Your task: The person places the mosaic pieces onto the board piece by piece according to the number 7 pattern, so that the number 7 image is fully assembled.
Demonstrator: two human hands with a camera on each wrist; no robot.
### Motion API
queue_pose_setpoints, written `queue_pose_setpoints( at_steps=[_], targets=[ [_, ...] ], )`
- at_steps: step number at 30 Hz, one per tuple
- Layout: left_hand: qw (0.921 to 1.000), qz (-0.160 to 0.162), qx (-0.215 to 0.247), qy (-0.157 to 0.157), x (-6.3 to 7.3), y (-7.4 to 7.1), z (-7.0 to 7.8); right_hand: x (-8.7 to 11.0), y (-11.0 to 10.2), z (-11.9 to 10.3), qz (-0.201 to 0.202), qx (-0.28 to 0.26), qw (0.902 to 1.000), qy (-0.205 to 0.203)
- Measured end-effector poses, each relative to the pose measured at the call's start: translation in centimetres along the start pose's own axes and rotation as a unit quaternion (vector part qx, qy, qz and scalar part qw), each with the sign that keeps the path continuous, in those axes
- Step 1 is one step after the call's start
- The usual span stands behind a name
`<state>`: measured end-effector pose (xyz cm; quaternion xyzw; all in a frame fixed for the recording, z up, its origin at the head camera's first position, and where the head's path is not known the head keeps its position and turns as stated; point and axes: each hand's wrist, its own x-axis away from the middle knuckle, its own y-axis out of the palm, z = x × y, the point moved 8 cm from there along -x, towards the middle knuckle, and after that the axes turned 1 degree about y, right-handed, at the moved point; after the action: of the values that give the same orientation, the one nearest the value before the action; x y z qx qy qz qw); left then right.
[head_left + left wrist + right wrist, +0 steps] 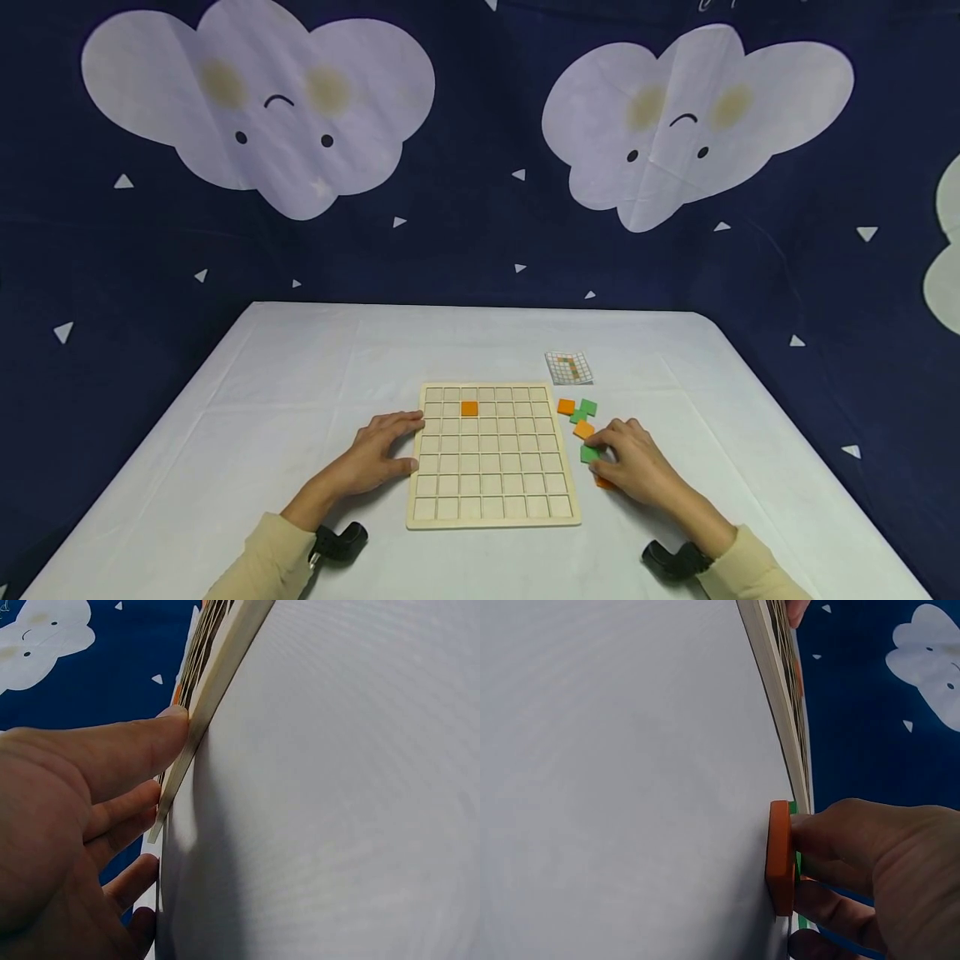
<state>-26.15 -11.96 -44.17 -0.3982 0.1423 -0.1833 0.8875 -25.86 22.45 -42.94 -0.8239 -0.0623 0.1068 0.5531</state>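
Observation:
A pale wooden grid board [480, 523] lies on the table with one orange tile [469, 408] in its second row from the far side. My left hand [377, 450] rests against the board's left edge, thumb and fingers spread and touching the rim [199, 724]. To the right of the board, my right hand [636, 462] pinches a green tile [589, 454] between thumb and fingertips. An orange tile [779, 859] lies just on the near side of it, partly under the hand in the head view.
Beyond the right hand lie more loose tiles: an orange tile [584, 429], a green tile [588, 407], another green tile [578, 416] and an orange tile [566, 407]. A pattern card [569, 367] sits behind them. White cloth [300, 350] covers the table.

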Motion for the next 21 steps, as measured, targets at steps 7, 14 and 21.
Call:
queue_pose_setpoints(
  at_steps=[7, 14, 21],
  targets=[
    [1.0000, 0.000, 0.000, 0.002, 0.04, -0.05, 0.14, 0.14, -0.27, 0.26, 0.005, 0.002, 0.9999, 0.010],
    [1.0000, 0.001, -0.003, 0.005, 0.07, -0.08, 0.24, 0.39, -0.42, 0.56, 0.010, 0.001, 0.9999, 0.011],
    [1.0000, 0.001, 0.002, 0.006, 0.14, -0.14, 0.37, 0.67, -0.70, 0.61, 0.026, -0.004, 0.9997, -0.003]
  ],
)
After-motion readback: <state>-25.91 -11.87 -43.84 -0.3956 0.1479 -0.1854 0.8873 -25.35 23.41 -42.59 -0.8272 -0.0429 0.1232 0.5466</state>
